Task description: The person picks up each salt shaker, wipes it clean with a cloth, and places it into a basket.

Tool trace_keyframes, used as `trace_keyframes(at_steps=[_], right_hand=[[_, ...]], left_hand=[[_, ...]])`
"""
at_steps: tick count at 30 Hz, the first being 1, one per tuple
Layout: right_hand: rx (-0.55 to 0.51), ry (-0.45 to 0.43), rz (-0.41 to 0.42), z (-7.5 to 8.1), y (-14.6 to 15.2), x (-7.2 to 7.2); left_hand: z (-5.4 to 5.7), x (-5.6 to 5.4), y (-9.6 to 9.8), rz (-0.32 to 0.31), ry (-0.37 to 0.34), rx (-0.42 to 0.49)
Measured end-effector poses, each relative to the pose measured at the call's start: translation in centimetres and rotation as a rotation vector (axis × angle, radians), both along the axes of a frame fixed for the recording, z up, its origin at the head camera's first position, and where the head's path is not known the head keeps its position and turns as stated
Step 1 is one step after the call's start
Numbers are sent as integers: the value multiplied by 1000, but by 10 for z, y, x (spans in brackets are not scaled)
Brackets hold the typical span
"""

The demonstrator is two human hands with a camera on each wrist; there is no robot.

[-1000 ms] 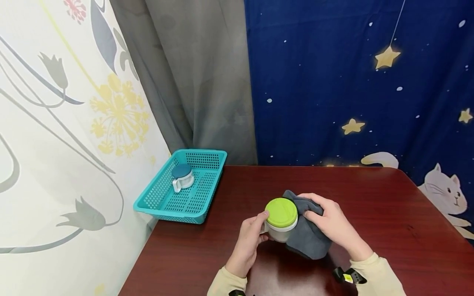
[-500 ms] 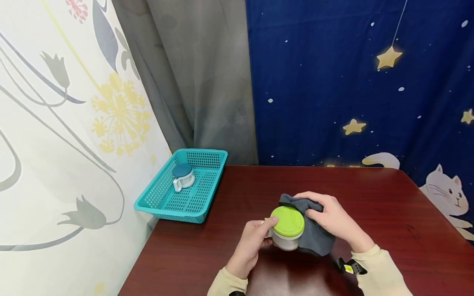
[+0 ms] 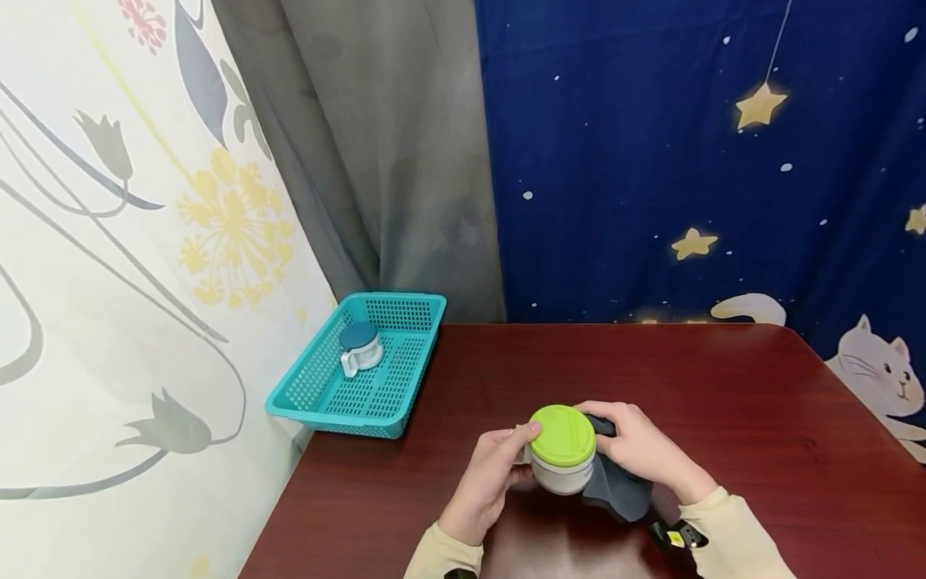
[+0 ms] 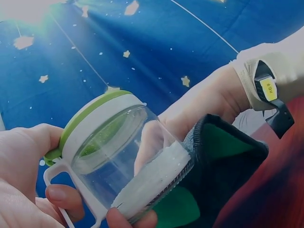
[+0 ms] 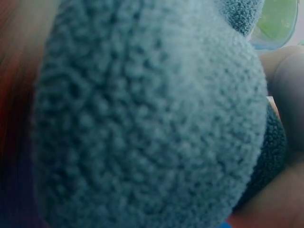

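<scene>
Table [image 3: 477, 370]: reddish-brown top, glossy near the front edge.
Basket [image 3: 362, 421]: turquoise, perforated, at the table's far left corner.
Grey cloth [image 3: 620, 489]: bunched in the right hand [image 3: 644, 446], one part hanging below it, beside the jar.
Right hand: fingers and thumb bent, gripping the cloth at the jar's right side; its fingers show through the clear wall in the left wrist view.
Left hand [image 3: 493, 474]: curled round the jar's handle side, thumb on the lid's edge, fingertips at the base.
Green-lidded jar [image 3: 563, 476]: between the two hands, held over the table and tilted.
Blue-lidded jar [image 3: 367, 354]: upright in the basket, towards its left side, handle facing the front.
Green lid [image 3: 560, 434]: closed on its jar.
Handle [image 4: 86, 194]: white, partly covered by left-hand fingers.
</scene>
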State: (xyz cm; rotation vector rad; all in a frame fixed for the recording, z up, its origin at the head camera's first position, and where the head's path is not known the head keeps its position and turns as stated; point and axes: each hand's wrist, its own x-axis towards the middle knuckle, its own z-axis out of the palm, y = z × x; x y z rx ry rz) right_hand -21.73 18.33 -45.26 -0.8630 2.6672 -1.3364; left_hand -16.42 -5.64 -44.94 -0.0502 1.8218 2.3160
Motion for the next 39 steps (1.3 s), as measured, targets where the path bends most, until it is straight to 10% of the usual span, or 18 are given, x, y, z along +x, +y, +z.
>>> trace_keyframes(at_steps=[16, 39], right_hand=[[-71, -14, -27, 10, 6, 1], [-125, -104, 257, 12, 11, 1]], left_hand=[[-3, 0, 1, -37, 5, -14], [-2, 6, 7, -210, -35, -85]])
